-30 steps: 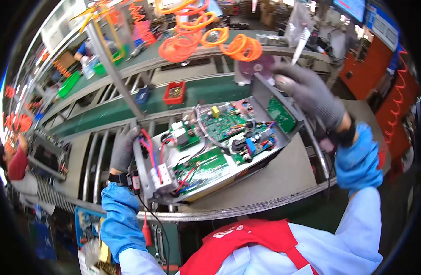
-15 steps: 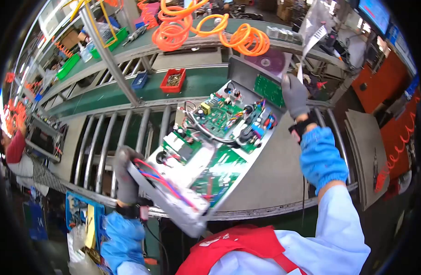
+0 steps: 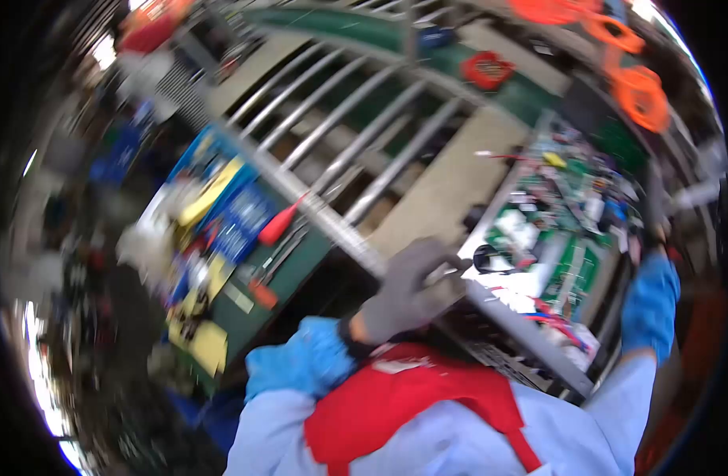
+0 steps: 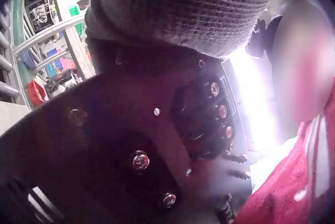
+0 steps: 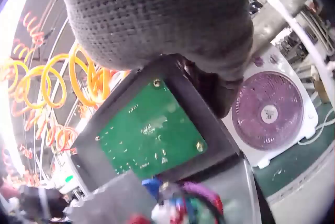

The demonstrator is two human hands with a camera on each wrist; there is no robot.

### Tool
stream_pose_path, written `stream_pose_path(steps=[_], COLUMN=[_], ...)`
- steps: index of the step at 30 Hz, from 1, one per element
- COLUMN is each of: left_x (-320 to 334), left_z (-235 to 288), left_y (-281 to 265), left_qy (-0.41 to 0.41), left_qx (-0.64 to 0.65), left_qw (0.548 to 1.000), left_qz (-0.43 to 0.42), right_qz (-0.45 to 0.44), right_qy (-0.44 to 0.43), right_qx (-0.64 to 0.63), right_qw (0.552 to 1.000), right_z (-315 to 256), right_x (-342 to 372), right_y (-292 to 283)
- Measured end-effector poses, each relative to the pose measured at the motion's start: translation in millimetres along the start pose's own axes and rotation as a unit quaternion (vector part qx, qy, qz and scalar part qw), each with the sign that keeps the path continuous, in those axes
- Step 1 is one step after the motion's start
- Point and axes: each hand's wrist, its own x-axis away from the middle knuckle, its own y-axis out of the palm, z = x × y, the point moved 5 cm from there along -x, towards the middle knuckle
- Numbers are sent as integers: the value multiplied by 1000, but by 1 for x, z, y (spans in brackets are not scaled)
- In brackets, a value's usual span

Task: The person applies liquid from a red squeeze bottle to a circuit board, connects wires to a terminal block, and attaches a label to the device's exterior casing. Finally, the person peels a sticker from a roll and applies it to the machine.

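Observation:
A metal chassis (image 3: 530, 337) filled with green circuit boards (image 3: 574, 266) and wiring lies at the right of the head view, blurred. At the near left corner of its end panel, my gloved left hand (image 3: 411, 292) has its fingers curled round the edge. The left wrist view has that glove (image 4: 178, 14) over the dark outer panel (image 4: 115, 135) with its screws. My right hand (image 3: 654, 198) is at the far end plate. In the right wrist view the right glove (image 5: 162, 19) grips the plate's top edge, above a green board (image 5: 152, 129); its fingertips are hidden.
Metal rollers (image 3: 356, 111) run left of the chassis. A blue bin (image 3: 241, 218), a red-handled tool (image 3: 281, 224) and loose parts lie at the left. Orange coiled hoses (image 3: 641, 99) hang at the upper right. A purple fan (image 5: 268, 110) stands behind the end plate.
The head view has swung left, so the chassis appears further right. The left hand keeps hold of the near end panel; the right hand, raised off the chassis one second ago, is now on the far plate.

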Motion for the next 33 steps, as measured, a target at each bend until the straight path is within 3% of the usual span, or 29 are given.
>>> stream_pose_path(steps=[1,2,3,5,7,10,12,13,15,17,19,21,23,25,29,33], left_x=[15,33,57,129,205,306,355,373,393,406,416,432,451,460,465,448], left_z=[-19,-41,-66,-121,-148,-159,-159,-159,-148,-144,-136,-137,-132,-127,-124,-147], left_y=[-4,-12,-18,-36,-71,-133,-173,-190,-219,-247,-271,-293,-309,-329,-363,-386], left_qy=[-108,-108,-163,-333,-440,-506,-534,-544,-527,-497,-487,-466,-469,-469,-445,-375], left_qx=[54,-55,-138,-177,-169,-226,-241,-238,-231,-236,-230,-227,-210,-195,-198,-281], left_qw=[992,990,976,926,881,828,803,795,803,819,825,834,831,828,835,850], left_qz=[43,67,53,-5,25,83,114,128,153,163,173,191,214,236,257,240], right_qz=[21,38,31,-35,-202,-503,-634,-663,-669,-644,-633,-604,-583,-567,-528,-579], right_qy=[28,57,90,166,251,294,243,199,106,67,-8,-135,-196,-270,-330,-243], right_qx=[-20,-39,-57,-86,-103,-125,-175,-211,-310,-426,-442,-451,-416,-274,-100,-183], right_qw=[999,997,994,982,941,803,713,690,667,631,635,643,670,729,777,757], right_z=[-9,-17,-23,-36,-67,-158,-253,-308,-438,-570,-687,-787,-868,-928,-975,-956], right_x=[35,76,129,243,359,489,510,503,461,412,390,387,391,410,448,437], right_y=[-11,-23,-35,-43,-34,-13,-8,-3,12,14,11,13,11,30,73,65])
